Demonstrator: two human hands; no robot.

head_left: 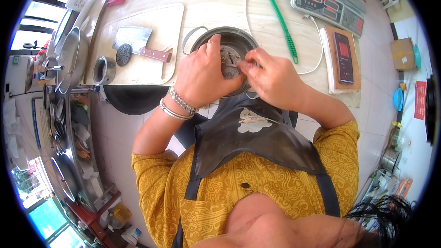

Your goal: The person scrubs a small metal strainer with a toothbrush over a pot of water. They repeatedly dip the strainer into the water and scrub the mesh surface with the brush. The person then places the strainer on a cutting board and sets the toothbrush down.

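Note:
A steel pot [243, 39] with wire handles sits at the table's near edge. My left hand [197, 71] is closed round a small round metal piece [228, 66] with dark bits on it, held in or over the pot. My right hand [268, 76] pinches something small and light at that piece, too small to name. Left of the pot, on a pale board [165, 23], lie a cleaver [131, 36] with a wooden handle, a perforated dark metal disc [124, 55] and a short steel ring [104, 70].
A digital scale [324, 9], green strap [280, 18], white cable and phone [343, 59] on a wooden block are at the right. Stacked steel bowls [76, 59] stand at far left, and a black pan [131, 98] shows below the table's edge.

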